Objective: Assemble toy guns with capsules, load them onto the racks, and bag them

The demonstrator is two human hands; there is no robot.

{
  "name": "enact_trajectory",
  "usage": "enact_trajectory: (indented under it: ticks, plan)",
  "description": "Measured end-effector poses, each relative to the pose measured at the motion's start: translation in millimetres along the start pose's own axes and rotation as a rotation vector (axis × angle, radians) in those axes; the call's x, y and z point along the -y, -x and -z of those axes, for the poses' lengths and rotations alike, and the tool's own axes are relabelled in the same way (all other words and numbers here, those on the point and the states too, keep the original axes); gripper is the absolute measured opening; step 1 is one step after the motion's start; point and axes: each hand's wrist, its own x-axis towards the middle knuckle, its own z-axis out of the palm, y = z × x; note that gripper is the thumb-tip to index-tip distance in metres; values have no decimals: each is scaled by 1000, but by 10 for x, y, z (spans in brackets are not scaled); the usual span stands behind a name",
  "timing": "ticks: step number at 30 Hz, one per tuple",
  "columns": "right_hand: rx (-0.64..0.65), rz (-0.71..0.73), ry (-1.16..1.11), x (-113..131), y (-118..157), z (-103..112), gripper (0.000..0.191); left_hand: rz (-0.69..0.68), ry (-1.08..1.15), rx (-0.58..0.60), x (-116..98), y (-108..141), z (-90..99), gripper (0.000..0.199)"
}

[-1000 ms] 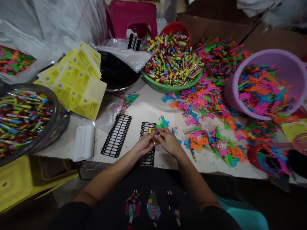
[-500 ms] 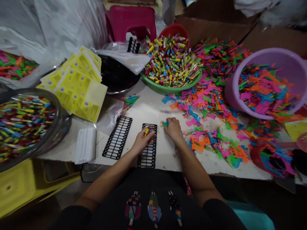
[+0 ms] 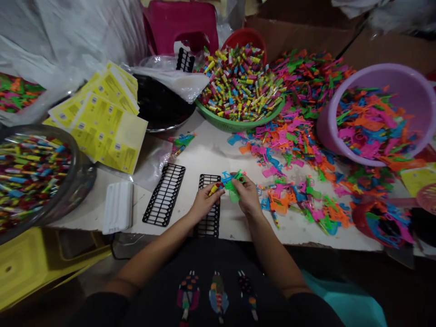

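My left hand [image 3: 203, 203] is closed on a small yellow-and-red tube [image 3: 214, 189], perhaps with others hidden in the fingers. Just to its right, my right hand [image 3: 248, 196] pinches a green plastic toy gun [image 3: 233, 193]; a blue toy gun [image 3: 227, 176] shows right beside it, and I cannot tell whether it is gripped too. Both hands almost meet above a black plastic rack [image 3: 208, 227] with narrow slots, partly covered by the left hand. A second black rack [image 3: 164, 195] lies to the left.
A green basin [image 3: 235, 123] heaped with tubes stands at the back. Loose toy guns [image 3: 282, 200] spread across the right, near a purple bucket [image 3: 327, 122]. Leftward are yellow printed sheets [image 3: 109, 136], a white box [image 3: 117, 206] and a dark bowl [image 3: 76, 181] of tubes.
My right hand has come from the table at the right towards the left hand, bringing the green toy gun into clear view. The left hand has stayed over the rack with its tube.
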Motion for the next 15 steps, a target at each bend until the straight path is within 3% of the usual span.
enact_trajectory:
  ticks: [4, 9, 15]
  plan:
    - [-44, 112, 98, -5, 21, -15, 20, -67, -104, -23, 33, 25, -22, 35]
    - [-120, 231, 228, 5, 100, -55, 17, -280, -300, -82, 46, 57, -32, 30]
    - [-158, 254, 222, -80, 145, -40, 17, -449, -519, 54, 1, 60, -15, 30]
